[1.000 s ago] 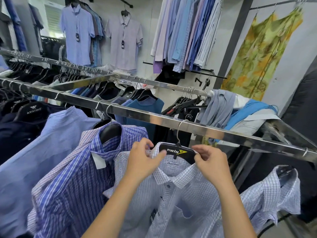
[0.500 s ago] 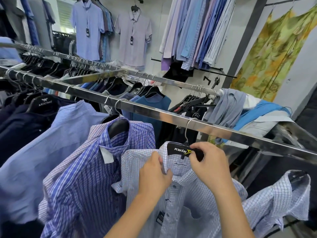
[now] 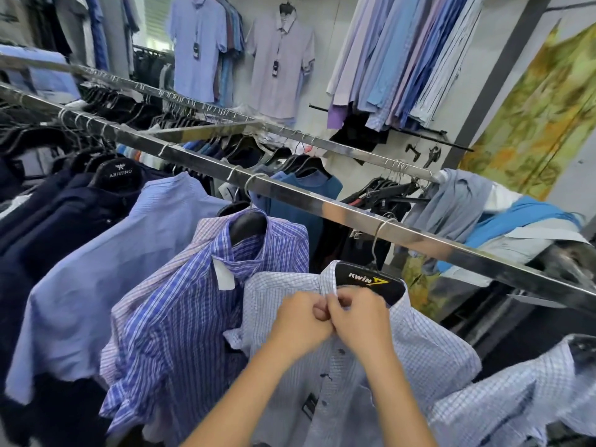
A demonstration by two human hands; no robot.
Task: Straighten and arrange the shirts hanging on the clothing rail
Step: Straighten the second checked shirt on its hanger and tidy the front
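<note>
A pale blue checked shirt (image 3: 425, 359) hangs on a black hanger (image 3: 371, 282) from the steel clothing rail (image 3: 322, 206). My left hand (image 3: 298, 322) and my right hand (image 3: 358, 317) meet at its collar just below the hanger, both pinching the fabric at the top button. To its left hang a blue striped shirt (image 3: 193, 317) and a plain light blue shirt (image 3: 106, 269). Another checked shirt (image 3: 516, 401) hangs at the lower right.
Dark navy garments (image 3: 58, 214) fill the rail's left end. A second rail (image 3: 338, 150) with several hangers runs behind. Folded clothes (image 3: 490, 217) are draped over its right end. Shirts (image 3: 280, 59) hang on the back wall, and a yellow-green patterned cloth (image 3: 541, 114) at the right.
Both hands moved from the collar's sides and the hanger to the middle, closing together on the collar front. The view shifted a little to the right.
</note>
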